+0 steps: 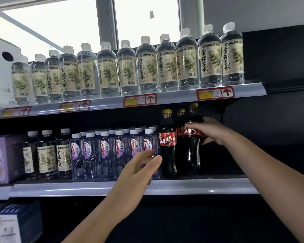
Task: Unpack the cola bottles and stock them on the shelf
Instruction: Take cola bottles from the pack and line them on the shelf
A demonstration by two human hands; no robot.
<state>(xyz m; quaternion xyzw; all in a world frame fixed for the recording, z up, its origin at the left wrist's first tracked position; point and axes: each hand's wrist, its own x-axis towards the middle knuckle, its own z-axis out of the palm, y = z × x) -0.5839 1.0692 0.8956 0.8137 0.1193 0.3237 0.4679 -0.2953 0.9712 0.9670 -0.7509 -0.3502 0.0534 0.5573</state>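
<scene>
right hand [211, 131] gripping cola bottle [193, 137], shelf [95, 187]

A bright window [60, 23] is seen above the shelving, divided by a grey post [106, 21], with a grey wall [253, 11] beside it. Dark back panels [279, 58] are set behind the pale grey shelf edges [165, 99], which are fitted with red price tags [139, 100].

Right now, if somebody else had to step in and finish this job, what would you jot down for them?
Right hand: grips a cola bottle at its label, setting it on the middle shelf.
Left hand: open, holds nothing, in front of the water bottles.
Done: a few colas, front one, stand right of the water.
Left: release this bottle; shelf space remains to its right. No pack in view.
</scene>
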